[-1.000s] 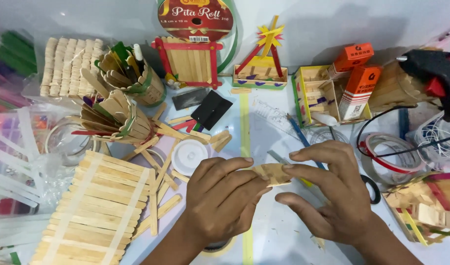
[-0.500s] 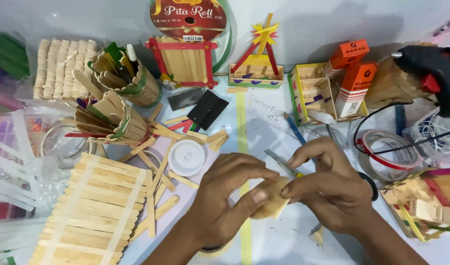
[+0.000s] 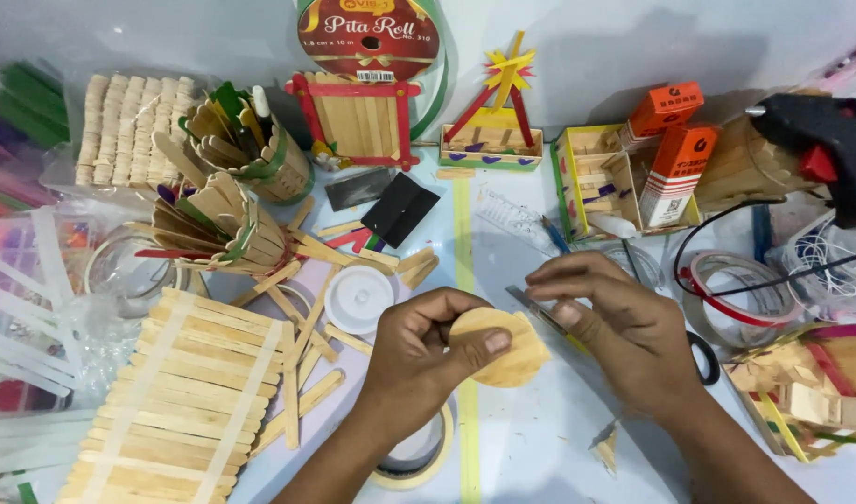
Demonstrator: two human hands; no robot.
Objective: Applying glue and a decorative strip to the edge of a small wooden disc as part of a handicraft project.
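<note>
The pale tabletop (image 3: 531,448) carried a raft of glued craft sticks (image 3: 171,397) at the left, loose sticks (image 3: 302,364) beside it, a white round lid (image 3: 358,299), a tape roll (image 3: 419,457) (partly hidden), a black glue gun (image 3: 820,149) at the right, and two orange boxes (image 3: 675,149).

orange boxes (image 3: 675,149): two, upright, top right | round red ribbon-roll label (image 3: 370,37): top centre

I am seeing two bare forearms coming in from the bottom edge, with no sleeves showing. The left hand (image 3: 426,350) and right hand (image 3: 624,327) are wearing no gloves, rings or watch. Short, unpainted nails are showing on the fingers.
</note>
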